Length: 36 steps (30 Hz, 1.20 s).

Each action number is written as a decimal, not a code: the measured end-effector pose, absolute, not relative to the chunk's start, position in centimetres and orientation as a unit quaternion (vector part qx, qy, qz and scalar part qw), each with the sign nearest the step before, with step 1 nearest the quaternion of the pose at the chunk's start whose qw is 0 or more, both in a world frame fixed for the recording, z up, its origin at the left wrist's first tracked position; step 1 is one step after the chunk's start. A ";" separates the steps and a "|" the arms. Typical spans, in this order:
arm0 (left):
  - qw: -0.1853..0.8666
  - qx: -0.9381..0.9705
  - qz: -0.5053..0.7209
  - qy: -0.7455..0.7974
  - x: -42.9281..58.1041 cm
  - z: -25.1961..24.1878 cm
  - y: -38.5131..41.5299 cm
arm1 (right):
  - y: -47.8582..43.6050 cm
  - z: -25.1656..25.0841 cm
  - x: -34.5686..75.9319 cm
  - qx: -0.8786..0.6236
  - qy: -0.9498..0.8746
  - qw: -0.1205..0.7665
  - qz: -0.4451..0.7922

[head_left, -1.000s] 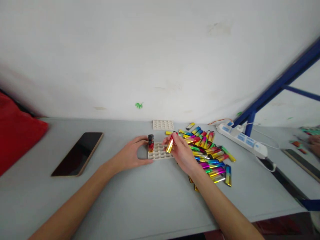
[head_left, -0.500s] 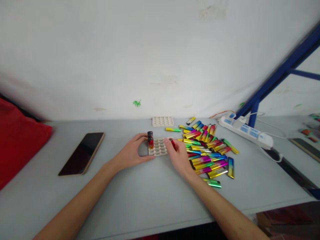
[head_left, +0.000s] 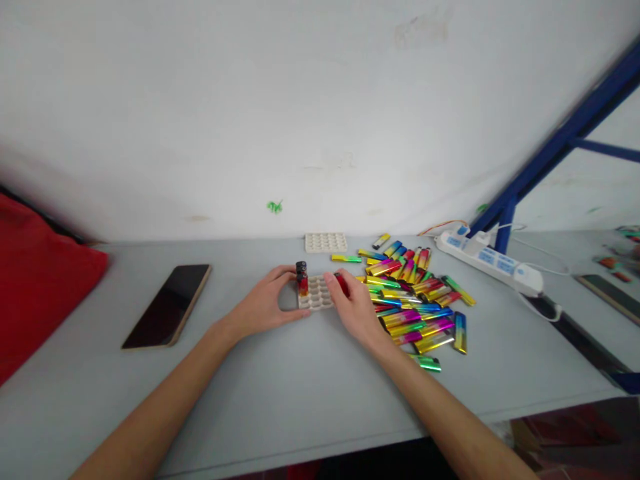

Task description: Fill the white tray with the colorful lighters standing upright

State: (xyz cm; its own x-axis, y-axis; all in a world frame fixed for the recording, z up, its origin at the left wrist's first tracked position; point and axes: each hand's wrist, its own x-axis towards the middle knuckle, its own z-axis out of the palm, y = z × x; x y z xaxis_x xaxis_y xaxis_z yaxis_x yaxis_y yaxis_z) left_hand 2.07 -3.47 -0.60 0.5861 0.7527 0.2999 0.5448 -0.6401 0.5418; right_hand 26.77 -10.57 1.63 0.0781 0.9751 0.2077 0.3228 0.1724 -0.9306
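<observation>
A white tray with rows of hollows (head_left: 316,293) lies on the table between my hands. Several red-and-gold lighters with black ends (head_left: 303,279) stand upright along its left side. My left hand (head_left: 265,300) curves around that side, the thumb on the near edge and the fingers behind the lighters, gripping the tray. Over the tray's right part, my right hand (head_left: 354,307) is closed on a red lighter (head_left: 343,283), mostly hidden by the fingers. Just to the right lies a loose pile of shiny multicoloured lighters (head_left: 420,313).
A second white tray (head_left: 326,243) lies near the wall. On the left are a phone (head_left: 167,307) and a red cloth item (head_left: 45,280). At the right, a white power strip (head_left: 490,260) with cables lies by a blue metal frame (head_left: 540,173).
My right hand has shifted slightly left over the tray with the red lighter. My left hand keeps its place at the tray's left side. The whole view has moved a little.
</observation>
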 end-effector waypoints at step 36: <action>0.224 0.859 0.270 0.372 2.4 -0.6 -3.5 | -9.7 1.6 28.2 -0.537 -0.797 0.272 0.047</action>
State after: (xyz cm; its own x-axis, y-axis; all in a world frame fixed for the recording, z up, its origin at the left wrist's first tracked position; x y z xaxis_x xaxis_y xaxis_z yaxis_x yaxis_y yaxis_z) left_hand 2.37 -3.53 -0.57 0.5778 0.7599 0.2978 0.5172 -0.6232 0.5867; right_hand 28.25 -9.70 1.57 -0.2744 0.8819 0.3834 0.8306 0.4183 -0.3676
